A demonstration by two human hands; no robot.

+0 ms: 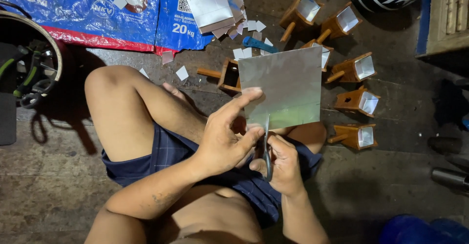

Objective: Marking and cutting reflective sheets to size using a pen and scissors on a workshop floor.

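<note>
A square silvery sheet (288,87) is held up over the lap of a person sitting on a dark floor (381,190). The left hand (224,136) pinches the sheet's lower left edge, thumb and forefinger closed on it. The right hand (281,163) is closed around the handles of a pair of scissors (266,148), whose blades point up and meet the sheet's bottom edge, near faint lines marked across it. To cut well here, it seems best to keep the sheet taut and flat, follow a marked line, and keep the left fingers clear of the blades. Beyond the sheet, small wooden boxes (359,101) with silvery linings and peg handles lie in a loose group, near one another. Small cut squares (181,73) are scattered near a stack of silvery sheets (211,4) resting on a blue sack (83,9).
</note>
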